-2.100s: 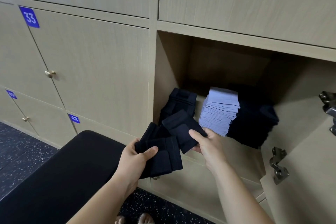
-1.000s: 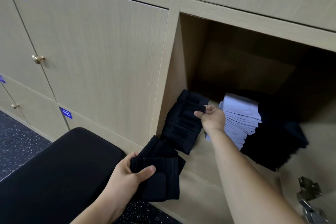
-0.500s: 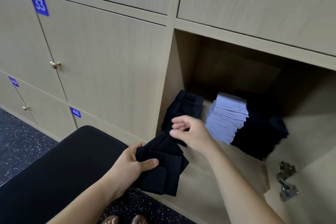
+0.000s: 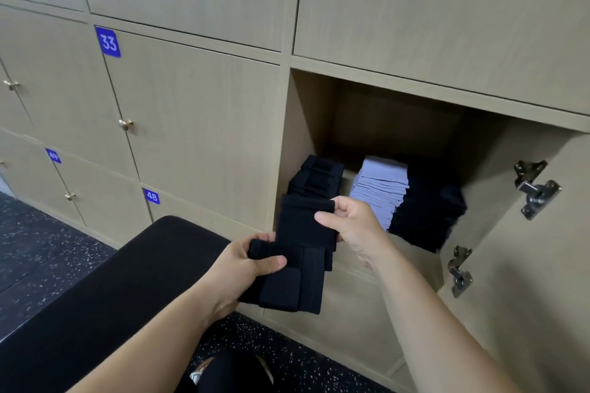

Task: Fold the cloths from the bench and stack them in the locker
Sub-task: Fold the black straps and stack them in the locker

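My left hand (image 4: 245, 265) grips a bundle of folded black cloths (image 4: 293, 287) just in front of the open locker (image 4: 367, 124). My right hand (image 4: 354, 226) pinches the top folded black cloth (image 4: 303, 223) of that bundle and holds it raised toward the locker's mouth. Inside the locker stand three stacks: black cloths (image 4: 319, 179) at the left, light blue cloths (image 4: 380, 188) in the middle, and dark cloths (image 4: 431, 210) at the right.
A black padded bench (image 4: 111, 290) runs under my left arm. The locker's door (image 4: 526, 265) hangs open at the right with metal hinges (image 4: 536, 191). Shut lockers numbered 33 (image 4: 108, 41) and 48 (image 4: 151, 196) fill the wall at left. Speckled dark floor lies below.
My right hand left the black stack inside the locker, came back to the bundle and took hold of its top cloth. My left hand kept holding the bundle.
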